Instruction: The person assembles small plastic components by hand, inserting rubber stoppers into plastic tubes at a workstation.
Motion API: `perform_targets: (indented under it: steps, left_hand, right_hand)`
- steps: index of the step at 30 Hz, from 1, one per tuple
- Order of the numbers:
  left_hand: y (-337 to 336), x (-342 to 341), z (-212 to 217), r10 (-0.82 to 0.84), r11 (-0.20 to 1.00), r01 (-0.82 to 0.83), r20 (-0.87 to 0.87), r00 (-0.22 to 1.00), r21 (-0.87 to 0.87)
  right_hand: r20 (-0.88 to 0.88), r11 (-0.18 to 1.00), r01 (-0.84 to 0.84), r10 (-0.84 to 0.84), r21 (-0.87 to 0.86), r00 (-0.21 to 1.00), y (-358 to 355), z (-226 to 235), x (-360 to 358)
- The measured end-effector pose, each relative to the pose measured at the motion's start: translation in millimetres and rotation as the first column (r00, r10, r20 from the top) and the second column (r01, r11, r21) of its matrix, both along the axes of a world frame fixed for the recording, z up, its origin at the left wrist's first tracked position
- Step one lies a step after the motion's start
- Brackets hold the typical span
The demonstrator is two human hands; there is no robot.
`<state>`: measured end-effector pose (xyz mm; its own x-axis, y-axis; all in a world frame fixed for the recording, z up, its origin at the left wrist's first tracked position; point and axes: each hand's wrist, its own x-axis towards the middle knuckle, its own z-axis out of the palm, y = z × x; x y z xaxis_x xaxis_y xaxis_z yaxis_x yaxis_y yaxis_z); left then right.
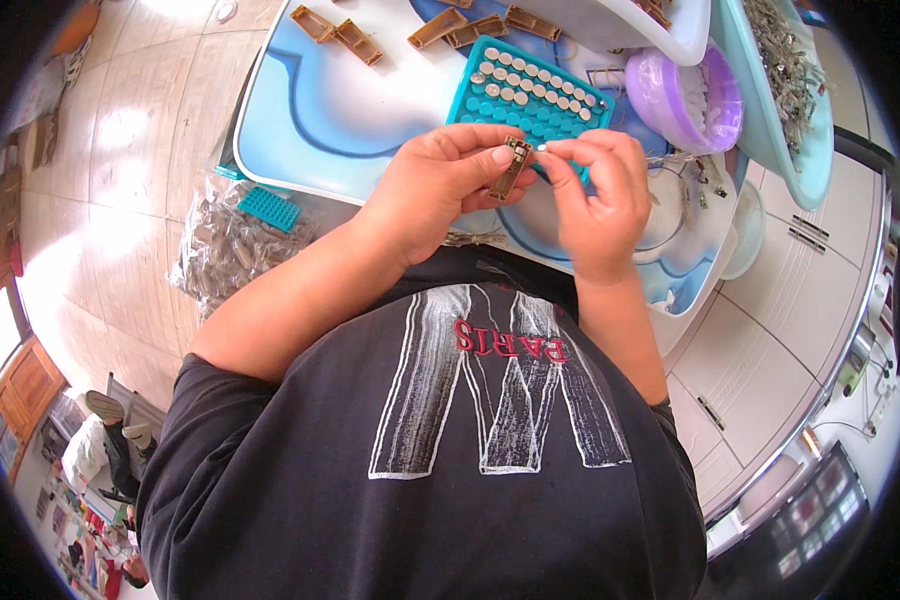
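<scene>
My left hand (435, 185) is closed around a small brown open casing (511, 168), held above the near side of the table. Small metal-looking parts show inside the casing near its upper end. Beside it, my right hand (607, 195) pinches a tiny whitish piece (541, 148) between thumb and forefinger, close to the casing's upper end; its exact kind is too small to tell. Just beyond both hands lies a teal tray (457, 106) with rows of round holders, several of them filled with white round pieces (515, 78).
More brown casings (358, 42) lie along the table's far side. At the right stand a purple bowl (660, 95) and a light-green basin (815, 150) heaped with metal parts. A clear bag of brown parts (225, 250), with a small teal grid (269, 209) on it, sits left of the table (300, 165).
</scene>
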<state>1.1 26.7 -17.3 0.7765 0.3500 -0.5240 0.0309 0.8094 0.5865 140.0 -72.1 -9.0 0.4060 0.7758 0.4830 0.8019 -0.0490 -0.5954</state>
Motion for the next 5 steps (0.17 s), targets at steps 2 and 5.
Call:
perform_targets:
  steps: [2, 5]
  left_hand:
    - [0.1, -0.4, -1.8, -0.005, 1.000, 0.005, 0.005, 1.000, 0.015]
    - [0.3, -1.1, -4.1, -0.018, 1.000, 0.018, -0.003, 1.000, 0.016]
  right_hand:
    - [0.009, 1.000, -0.025, 0.025, 0.011, 1.000, 1.9, -1.8, -2.4]
    - [0.014, 0.998, -0.056, 0.056, 0.009, 0.998, 2.7, -1.9, -4.4]
